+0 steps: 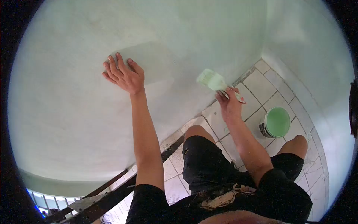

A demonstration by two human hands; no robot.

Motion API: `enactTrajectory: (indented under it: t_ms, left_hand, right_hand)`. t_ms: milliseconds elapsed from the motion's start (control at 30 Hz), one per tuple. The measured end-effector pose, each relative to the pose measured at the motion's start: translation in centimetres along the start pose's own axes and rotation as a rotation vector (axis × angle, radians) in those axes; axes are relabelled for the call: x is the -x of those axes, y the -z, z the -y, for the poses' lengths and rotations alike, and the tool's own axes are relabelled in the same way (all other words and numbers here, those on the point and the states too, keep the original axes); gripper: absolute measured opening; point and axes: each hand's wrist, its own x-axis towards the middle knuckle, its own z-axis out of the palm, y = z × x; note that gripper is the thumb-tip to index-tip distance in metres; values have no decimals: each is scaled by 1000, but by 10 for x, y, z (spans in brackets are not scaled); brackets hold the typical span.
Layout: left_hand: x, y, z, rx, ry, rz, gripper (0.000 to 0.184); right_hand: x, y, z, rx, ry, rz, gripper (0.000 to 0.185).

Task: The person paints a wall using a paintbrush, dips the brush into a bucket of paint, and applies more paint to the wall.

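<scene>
My left hand (pixel 128 76) rests against the pale wall (pixel 82 123), fingers spread and holding nothing. In my right hand (pixel 230 106) is a paintbrush (pixel 212 79), gripped by its handle. Its wide bristles are coated in light green paint and point up and left, close to the wall; I cannot tell whether they touch it. A bucket (pixel 277 122) of green paint stands on the tiled floor to the right of my right hand. Greenish tint shows on the upper part of the wall.
White floor tiles (pixel 257 86) meet the wall along a rough edge. A second wall (pixel 309 74) rises at the right, forming a corner. Dark metal bars (pixel 100 201) run along the lower left, near a white railing (pixel 52 201). My bent knees flank the floor area by the bucket.
</scene>
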Motion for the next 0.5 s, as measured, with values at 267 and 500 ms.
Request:
enactTrajectory:
  t_ms: [267, 500]
  left_hand:
    - [-1, -5, 0, 27, -41, -15, 41]
    - [-1, -4, -2, 6, -23, 29, 41]
  right_hand:
    - [-22, -87, -47, -196, 114, 126, 21]
    - [-32, -79, -78, 21, 250, 27, 21]
